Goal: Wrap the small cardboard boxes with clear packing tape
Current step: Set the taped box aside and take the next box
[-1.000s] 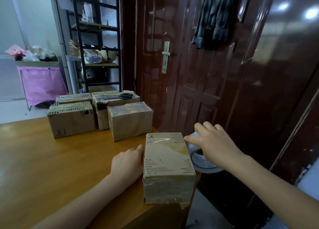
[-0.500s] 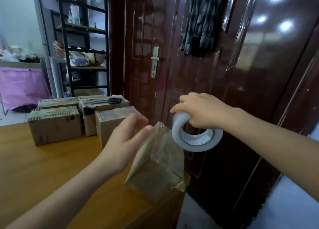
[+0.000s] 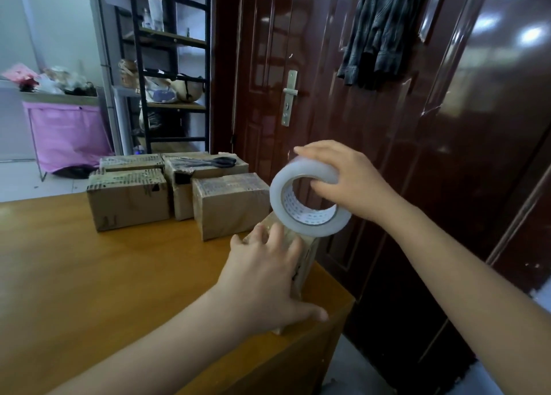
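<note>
We see the small cardboard box [image 3: 304,263] standing on one end at the right front corner of the wooden table [image 3: 104,275], close to the table edge. Our left hand [image 3: 265,278] covers most of its near side: the fingers are spread over the upper part and the thumb reaches around the lower right corner, so the hand holds the box steady. Just above the top of the box, our right hand [image 3: 346,183] grasps a roll of clear tape [image 3: 307,204], with the fingers over the top of the roll and the thumb inside its hole. The roll is tilted and its lower rim seems to touch the top of the box, but we cannot tell for sure.

Behind, at the far side of the table, there are four more boxes [image 3: 229,204] in a close group. A pair of black scissors [image 3: 214,162] lies on top of one of the back ones. To the right of the table is a dark red door [image 3: 328,66] with a metal handle [image 3: 290,92], and a dark cloth [image 3: 384,31] hangs on it. In the back stands a black shelf [image 3: 170,66].
</note>
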The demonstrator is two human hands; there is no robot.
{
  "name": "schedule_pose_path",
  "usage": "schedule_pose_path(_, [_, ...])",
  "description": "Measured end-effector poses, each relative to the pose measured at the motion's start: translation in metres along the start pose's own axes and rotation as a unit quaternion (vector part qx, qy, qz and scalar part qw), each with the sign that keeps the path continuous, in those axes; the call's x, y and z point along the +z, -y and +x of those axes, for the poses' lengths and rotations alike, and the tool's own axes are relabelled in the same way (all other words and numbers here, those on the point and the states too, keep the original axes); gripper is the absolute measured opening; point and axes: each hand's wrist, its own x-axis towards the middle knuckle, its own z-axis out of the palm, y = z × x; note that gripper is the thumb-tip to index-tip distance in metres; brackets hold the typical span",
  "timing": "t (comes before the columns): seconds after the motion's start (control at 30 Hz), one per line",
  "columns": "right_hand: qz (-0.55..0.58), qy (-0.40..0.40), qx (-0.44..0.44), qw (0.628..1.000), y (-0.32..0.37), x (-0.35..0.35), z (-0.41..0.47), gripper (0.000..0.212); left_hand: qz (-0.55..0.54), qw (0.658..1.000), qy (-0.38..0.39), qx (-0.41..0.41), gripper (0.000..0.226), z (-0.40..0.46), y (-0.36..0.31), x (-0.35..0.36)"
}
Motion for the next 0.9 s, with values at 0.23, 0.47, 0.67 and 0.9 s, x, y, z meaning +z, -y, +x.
schedule_pose_path(0.23, [0.176,-0.207,0.021,0.962,-0.028,0.043,-0.065,0.083,0.046,0.999,-0.006,-0.002,0.097,0.002,-0.002,0.01])
schedule_pose_path(0.47, [0.131,-0.17,-0.019,0.977,-0.032,0.029,-0.075,0.079,0.054,0.998,-0.032,-0.009,0.078,0.006,0.002,0.02])
schedule_pose_path(0.67, [0.016,0.002,0.003,1.0,-0.035,-0.036,-0.098,0.086,0.064,0.996,-0.068,-0.004,0.083,0.005,0.002,0.019])
schedule_pose_path(0.9, [-0.132,0.357,0.126,0.916,-0.04,-0.069,-0.15,0.081,0.047,0.992,-0.112,0.018,0.074,0.006,0.003,0.027])
